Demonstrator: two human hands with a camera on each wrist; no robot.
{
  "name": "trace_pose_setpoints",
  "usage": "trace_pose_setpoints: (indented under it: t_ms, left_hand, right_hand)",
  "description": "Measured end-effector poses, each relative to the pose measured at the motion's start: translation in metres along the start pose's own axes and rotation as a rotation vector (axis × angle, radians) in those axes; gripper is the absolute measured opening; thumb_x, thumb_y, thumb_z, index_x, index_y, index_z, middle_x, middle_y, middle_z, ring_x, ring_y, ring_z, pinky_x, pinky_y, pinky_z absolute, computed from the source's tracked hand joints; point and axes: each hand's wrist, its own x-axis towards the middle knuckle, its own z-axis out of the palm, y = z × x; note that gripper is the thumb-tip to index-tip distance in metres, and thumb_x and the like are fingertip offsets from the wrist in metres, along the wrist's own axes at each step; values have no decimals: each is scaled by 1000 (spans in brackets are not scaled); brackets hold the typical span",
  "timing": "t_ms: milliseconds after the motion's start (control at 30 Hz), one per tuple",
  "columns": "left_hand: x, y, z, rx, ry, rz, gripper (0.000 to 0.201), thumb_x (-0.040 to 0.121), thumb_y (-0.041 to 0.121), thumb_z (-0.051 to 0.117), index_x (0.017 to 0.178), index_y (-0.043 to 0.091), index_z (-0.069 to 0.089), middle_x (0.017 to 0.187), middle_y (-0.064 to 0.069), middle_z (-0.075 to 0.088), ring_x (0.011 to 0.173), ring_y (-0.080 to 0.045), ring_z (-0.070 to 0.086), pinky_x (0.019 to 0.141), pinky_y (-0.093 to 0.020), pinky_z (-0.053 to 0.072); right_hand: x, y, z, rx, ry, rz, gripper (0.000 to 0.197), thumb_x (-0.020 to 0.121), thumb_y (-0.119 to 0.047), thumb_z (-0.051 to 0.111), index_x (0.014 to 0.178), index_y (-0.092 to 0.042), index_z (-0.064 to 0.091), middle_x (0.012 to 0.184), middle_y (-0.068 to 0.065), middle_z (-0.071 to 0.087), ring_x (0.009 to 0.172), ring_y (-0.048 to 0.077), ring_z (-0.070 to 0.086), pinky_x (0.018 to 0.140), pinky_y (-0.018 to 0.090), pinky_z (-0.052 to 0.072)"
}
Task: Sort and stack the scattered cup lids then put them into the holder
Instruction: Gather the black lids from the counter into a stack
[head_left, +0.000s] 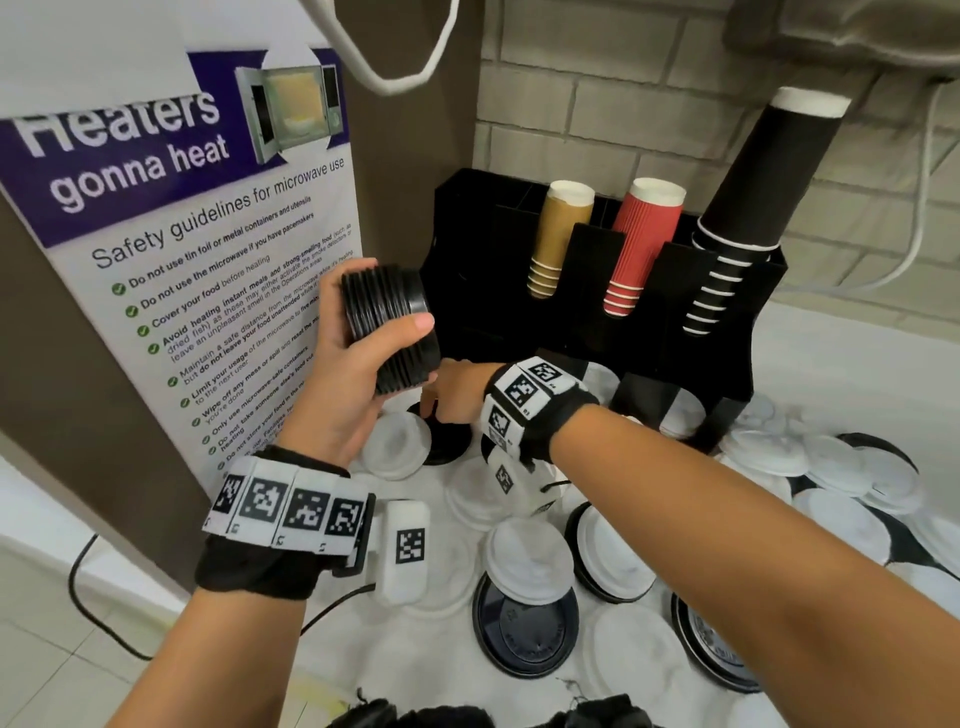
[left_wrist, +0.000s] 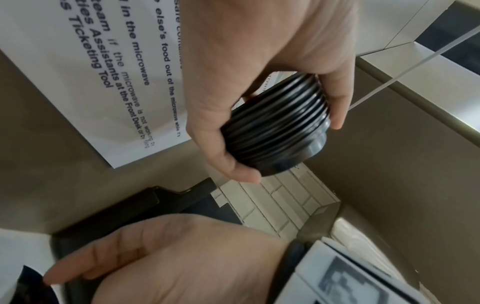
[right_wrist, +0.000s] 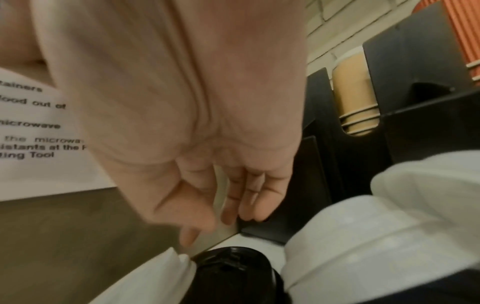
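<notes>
My left hand (head_left: 395, 332) grips a stack of black cup lids (head_left: 387, 327) on its side, raised in front of the poster; the left wrist view shows thumb and fingers curled round the stack of black cup lids (left_wrist: 278, 127). My right hand (head_left: 430, 406) reaches beneath it with relaxed, straight fingers (right_wrist: 255, 207), hovering just over a single black lid (right_wrist: 233, 271) on the counter and holding nothing. The black holder (head_left: 467, 218) stands behind, with white lids in a lower front slot (head_left: 685, 413). White lids (head_left: 530, 564) and black lids (head_left: 524, 631) lie scattered on the counter.
The holder carries stacks of brown cups (head_left: 558, 234), red cups (head_left: 639, 244) and black cups (head_left: 748, 208). A microwave safety poster (head_left: 197, 244) covers the left wall. A brick wall (head_left: 597, 104) is behind. More lids (head_left: 841, 499) pile up at the right.
</notes>
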Motion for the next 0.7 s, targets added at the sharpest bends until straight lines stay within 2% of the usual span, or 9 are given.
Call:
trace_pose_setpoints:
  t_ms: [67,133,200,300,367,433,533,600,700]
  left_hand:
    - [0,0,-1,4,3,3,51,72,15,69,114,33,46,104,7,58,88,-13,65,74,-48,57]
    - [1,1,-1,13,-3,9,51,72,15,69,114,33,47,102,7,59,86,-11,66,72,-46,57]
    - [1,1,-1,18,-13,14,52,72,15,71,114,33,47,101,8,60,85,-10,67,69,-43,57]
    - [2,1,-2,11,-26,14,56,66,19,76,112,35,49,101,7,61,86,-13,66,67,-43,57]
    - [2,1,-3,1,-31,20,54,64,22,76,110,36,50,98,10,63,84,-13,67,66,-43,57]
    - [2,1,-4,-1,-38,31,52,64,25,75,109,36,50,92,15,65,80,-9,68,61,-41,57]
    - [1,0,-3,18,-27,42,49,68,24,73,110,32,49,90,15,64,79,-7,66,59,-38,57]
    - [0,0,-1,18,-15,50,50,64,28,73,109,29,50,93,12,61,83,-8,64,61,-36,57]
    - [0,-2,3,2,-17,50,50,63,30,73,107,26,50,96,9,59,88,-10,60,61,-32,55]
  right_hand:
    - [4,9,-3,50,-54,-91,59,85,-17,66,139,-15,44,141,10,38,126,28,42,90,33,45]
    - [7,17,-1,80,-125,-136,95,70,-23,81,149,-19,28,151,8,28,135,27,36,97,37,47]
    - [8,17,6,54,-143,-161,110,65,-27,86,152,-19,19,155,8,25,140,27,31,106,39,41]
    - [8,13,16,15,-41,-213,91,70,-30,81,146,-25,31,141,11,42,128,30,45,99,41,45]
    - [6,12,15,-42,-19,-202,77,75,-33,75,141,-31,35,135,15,41,123,35,45,89,40,45]
    - [2,12,8,-108,12,-130,70,80,-36,69,142,-33,35,131,16,37,122,38,39,87,41,41]
    - [-11,15,-9,-47,155,-28,68,83,-43,64,143,-31,35,134,16,32,126,38,31,95,45,41]
    - [-22,22,-18,64,218,36,69,85,-51,59,146,-35,30,140,18,28,130,40,27,100,47,38]
    - [-41,38,-28,328,244,77,68,87,-60,52,146,-34,30,145,18,31,130,39,36,105,44,38]
